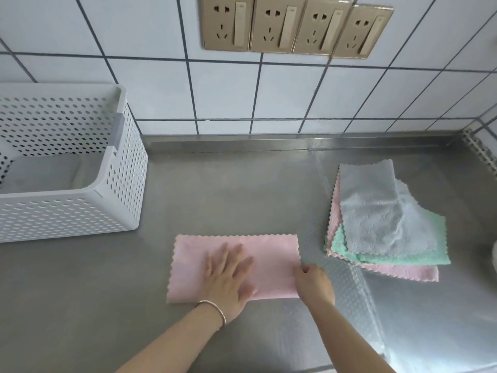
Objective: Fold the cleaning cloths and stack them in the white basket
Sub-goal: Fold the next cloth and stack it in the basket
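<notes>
Our left hand [228, 275] lies flat with fingers spread on the pink cloth [235, 267], folded on the steel counter [242, 189], while our right hand [313, 284] pinches its right edge, fingertips hidden. We see the white basket [118, 189] cut off at left, its floor hard to read; more cloths [384, 222] are piled well right.
</notes>
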